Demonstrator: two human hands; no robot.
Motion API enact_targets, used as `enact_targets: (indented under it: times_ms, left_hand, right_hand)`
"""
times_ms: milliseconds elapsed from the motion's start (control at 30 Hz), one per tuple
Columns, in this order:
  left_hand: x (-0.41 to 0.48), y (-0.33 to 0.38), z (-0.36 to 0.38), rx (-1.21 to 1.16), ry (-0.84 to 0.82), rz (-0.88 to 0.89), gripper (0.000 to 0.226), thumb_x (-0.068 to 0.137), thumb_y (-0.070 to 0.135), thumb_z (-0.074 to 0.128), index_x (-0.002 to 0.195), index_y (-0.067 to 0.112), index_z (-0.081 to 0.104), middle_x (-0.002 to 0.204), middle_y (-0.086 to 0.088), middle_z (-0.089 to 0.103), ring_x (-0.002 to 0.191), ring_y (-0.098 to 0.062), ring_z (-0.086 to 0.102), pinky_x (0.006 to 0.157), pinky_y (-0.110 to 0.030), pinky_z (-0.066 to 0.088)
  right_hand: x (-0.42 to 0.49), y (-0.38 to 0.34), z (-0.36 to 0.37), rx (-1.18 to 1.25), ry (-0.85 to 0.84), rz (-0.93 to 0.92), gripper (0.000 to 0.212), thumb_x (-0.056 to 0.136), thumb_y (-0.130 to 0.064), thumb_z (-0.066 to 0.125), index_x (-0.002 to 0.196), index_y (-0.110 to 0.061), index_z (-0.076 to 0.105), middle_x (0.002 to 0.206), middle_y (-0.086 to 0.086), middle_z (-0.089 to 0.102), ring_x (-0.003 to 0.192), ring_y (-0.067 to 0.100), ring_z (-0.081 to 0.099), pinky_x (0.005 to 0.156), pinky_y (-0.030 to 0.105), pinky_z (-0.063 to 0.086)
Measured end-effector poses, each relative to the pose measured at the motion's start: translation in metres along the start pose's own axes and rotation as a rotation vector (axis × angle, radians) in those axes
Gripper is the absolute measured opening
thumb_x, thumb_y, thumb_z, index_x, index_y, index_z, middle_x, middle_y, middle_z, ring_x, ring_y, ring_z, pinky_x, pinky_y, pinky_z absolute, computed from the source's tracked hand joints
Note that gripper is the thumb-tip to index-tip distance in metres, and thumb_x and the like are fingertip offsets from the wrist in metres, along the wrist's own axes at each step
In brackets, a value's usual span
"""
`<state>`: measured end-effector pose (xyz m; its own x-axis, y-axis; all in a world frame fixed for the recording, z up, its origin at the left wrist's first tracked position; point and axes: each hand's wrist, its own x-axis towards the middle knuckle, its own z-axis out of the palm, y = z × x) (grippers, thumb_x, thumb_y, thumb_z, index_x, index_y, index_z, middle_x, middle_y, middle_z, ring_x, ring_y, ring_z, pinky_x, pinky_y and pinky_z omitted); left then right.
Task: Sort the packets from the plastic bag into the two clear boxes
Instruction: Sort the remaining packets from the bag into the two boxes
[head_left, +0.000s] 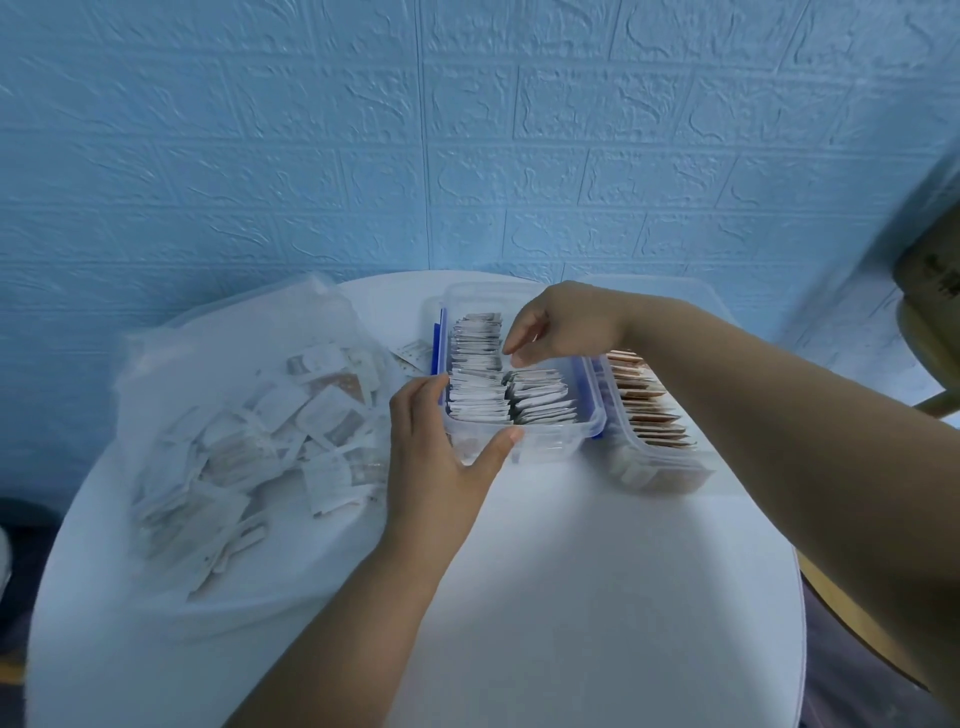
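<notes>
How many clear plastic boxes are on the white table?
2. One clear plastic box with blue latches sits centre, holding grey packets, its near-left corner gripped by the left hand. The other clear box stands right of it, holding brown packets. No others visible.

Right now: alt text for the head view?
A person's left hand grips the near corner of a clear box filled with grey packets while the right hand hovers over them. A second clear box of brown packets sits beside it on the right, and a plastic bag of loose packets lies at left on the white table.
</notes>
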<state>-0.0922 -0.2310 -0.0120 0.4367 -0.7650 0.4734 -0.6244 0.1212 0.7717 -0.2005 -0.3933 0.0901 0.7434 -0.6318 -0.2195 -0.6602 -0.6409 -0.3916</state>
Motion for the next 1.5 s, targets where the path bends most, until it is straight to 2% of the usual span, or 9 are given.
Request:
enact_targets:
  times_ms: [67,200,467,567,767,1000,1167,1400,1500]
  left_hand:
    - [-0.004,0.004,-0.012,0.001,-0.018,0.04,0.055,0.076,0.032,0.074,0.119,0.006,0.052,0.117,-0.001,0.048,0.103,0.011,0.037,0.089,-0.001,0.031]
    - [-0.026,0.008,-0.057,0.002,0.026,0.05,0.017,0.08,0.041,0.053,0.09,0.029,0.06,0.088,0.019,0.06,0.083,0.002,0.058,0.073,-0.004,0.042]
    - [-0.076,-0.029,-0.147,0.4,0.012,0.006,0.032,0.085,0.034,0.049,0.088,0.01,0.07,0.086,-0.001,0.069,0.082,-0.008,0.059,0.075,-0.012,0.039]
    - [-0.084,-0.039,-0.152,0.516,-0.078,-0.093,0.029,0.09,0.023,0.056,0.111,0.006,0.066,0.108,-0.01,0.068,0.099,-0.027,0.063,0.086,-0.025,0.041]
    - [-0.083,-0.05,-0.145,0.658,-0.197,-0.113,0.058,0.085,0.038,0.038,0.128,0.003,0.053,0.132,-0.015,0.053,0.121,-0.032,0.051,0.1,-0.038,0.037]
    - [-0.058,-0.052,-0.145,0.708,-0.163,-0.077,0.058,0.087,0.04,0.035,0.124,0.001,0.055,0.128,-0.019,0.055,0.117,-0.036,0.054,0.089,-0.047,0.047]
    - [-0.056,-0.065,-0.141,0.788,-0.285,-0.021,0.054,0.086,0.038,0.032,0.112,0.003,0.064,0.121,-0.016,0.061,0.105,-0.033,0.061,0.08,-0.043,0.052]
    - [-0.055,-0.054,-0.153,0.58,-0.248,0.095,0.042,0.084,0.033,0.039,0.103,0.013,0.07,0.105,0.0,0.069,0.094,-0.018,0.065,0.081,-0.026,0.049]
    - [-0.046,-0.057,-0.152,0.626,-0.265,0.09,0.044,0.084,0.032,0.04,0.111,0.007,0.066,0.115,-0.006,0.065,0.103,-0.022,0.062,0.085,-0.031,0.05]
  right_hand:
    - [-0.008,-0.008,0.0,0.05,0.107,-0.036,0.015,0.083,-0.031,0.067,0.096,-0.024,0.07,0.1,-0.008,0.07,0.09,0.005,0.06,0.084,0.016,0.042]
    - [-0.035,-0.043,0.02,0.188,0.271,-0.211,0.007,0.085,-0.02,0.066,0.09,-0.018,0.071,0.088,-0.004,0.07,0.076,0.003,0.058,0.071,0.01,0.042]
    - [-0.072,-0.105,0.115,0.267,0.187,-0.507,0.014,0.088,-0.015,0.062,0.096,-0.008,0.072,0.094,0.001,0.071,0.082,0.007,0.061,0.073,0.013,0.048]
    - [-0.063,-0.108,0.143,0.168,0.218,-0.491,0.019,0.091,-0.015,0.057,0.103,-0.01,0.071,0.103,0.003,0.07,0.091,0.013,0.062,0.081,0.011,0.04]
    - [-0.037,-0.1,0.173,0.043,0.354,-0.405,0.032,0.089,-0.014,0.049,0.118,-0.01,0.063,0.126,0.007,0.06,0.12,0.025,0.053,0.099,0.039,0.045]
    - [-0.019,-0.111,0.162,-0.024,0.347,-0.329,0.042,0.093,-0.019,0.049,0.134,-0.013,0.046,0.146,0.004,0.036,0.134,0.02,0.035,0.102,0.041,0.041]
    - [-0.016,-0.112,0.163,-0.177,0.137,-0.244,0.055,0.097,-0.032,0.041,0.147,-0.018,0.023,0.156,0.001,0.015,0.144,0.014,0.01,0.114,0.028,0.013]
    - [-0.033,-0.11,0.159,-0.019,0.132,-0.298,0.041,0.091,-0.031,0.055,0.132,-0.026,0.05,0.146,-0.009,0.037,0.128,0.006,0.04,0.095,0.019,0.033]
    - [-0.037,-0.107,0.159,0.018,0.231,-0.295,0.04,0.092,-0.029,0.055,0.131,-0.027,0.051,0.143,-0.012,0.041,0.122,0.007,0.047,0.094,0.019,0.036]
